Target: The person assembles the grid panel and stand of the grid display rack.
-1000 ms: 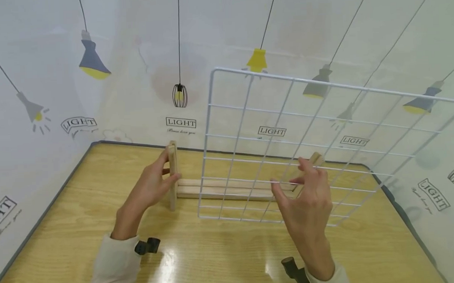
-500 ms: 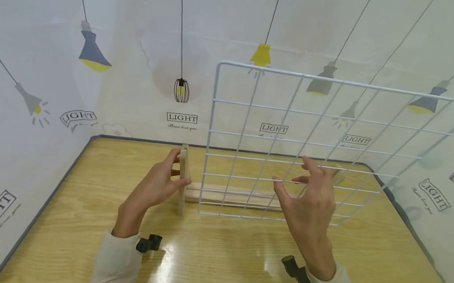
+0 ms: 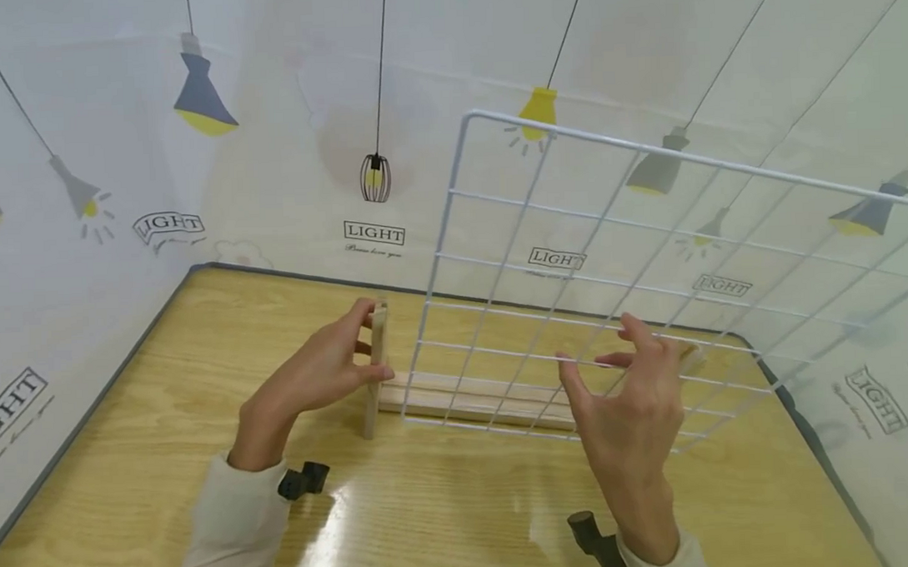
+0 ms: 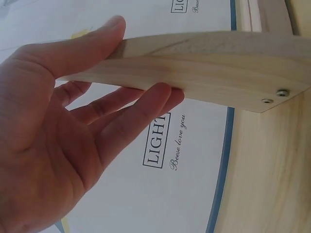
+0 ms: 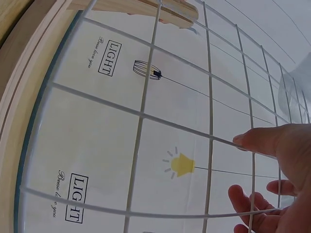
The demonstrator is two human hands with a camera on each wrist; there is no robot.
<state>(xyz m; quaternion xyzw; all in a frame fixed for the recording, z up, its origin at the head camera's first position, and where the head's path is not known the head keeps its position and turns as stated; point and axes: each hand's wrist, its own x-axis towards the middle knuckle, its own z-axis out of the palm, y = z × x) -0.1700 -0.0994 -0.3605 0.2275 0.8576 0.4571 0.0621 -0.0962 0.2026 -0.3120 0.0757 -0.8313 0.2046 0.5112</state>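
Note:
My left hand (image 3: 314, 376) grips the upright wooden board (image 3: 377, 361) of a light wooden stand on the tabletop. In the left wrist view, the thumb lies on the edge of this board (image 4: 209, 80) and the fingers are under its face; two screw heads (image 4: 283, 92) show near its far end. A wooden crossbar (image 3: 480, 391) runs right from the board, behind a white wire grid panel (image 3: 528, 204). My right hand (image 3: 631, 419) holds that panel tilted above the table, thumb against a wire and fingers among the bars. The stand's right end (image 3: 689, 357) is partly hidden.
The wood-grain table (image 3: 432, 509) has a dark edging (image 3: 288, 275) along the back. Pale walls printed with hanging lamps (image 3: 375, 178) and LIGHT signs rise close behind and at both sides. Black mounts (image 3: 303, 481) sit at both wrists.
The left hand and the wooden stand have moved a little to the right. The grid's upper left corner has shifted right and up, with the right hand still on it. The whole view has shifted slightly.

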